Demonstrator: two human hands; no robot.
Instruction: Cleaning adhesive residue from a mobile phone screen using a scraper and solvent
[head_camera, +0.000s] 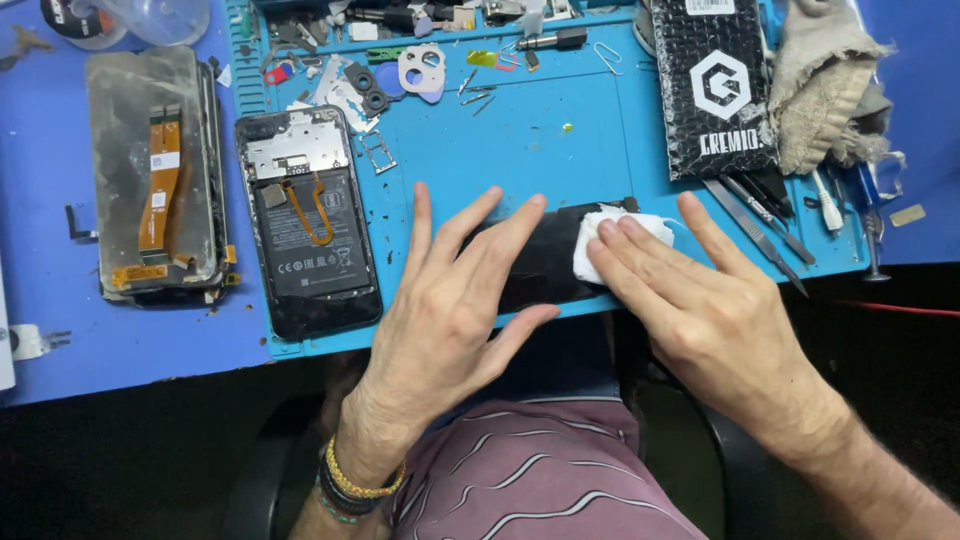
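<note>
While right hand (700, 300) fingers (640, 255) press white wipe (600, 245) flat, extended, gripping nothing, left hand (450, 310) fingers (490, 250) lie splayed, pinning black panel (540, 265) at near edge of blue mat (560, 150) on counter (60, 330). Panel likely thin, light, slick, fragile: hold by edges. Wipe soft. Opened phone (310, 235) lies left.

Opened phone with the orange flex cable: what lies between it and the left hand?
In the head view, only bare blue mat lies between the opened phone and the left hand; they stay apart.
</note>
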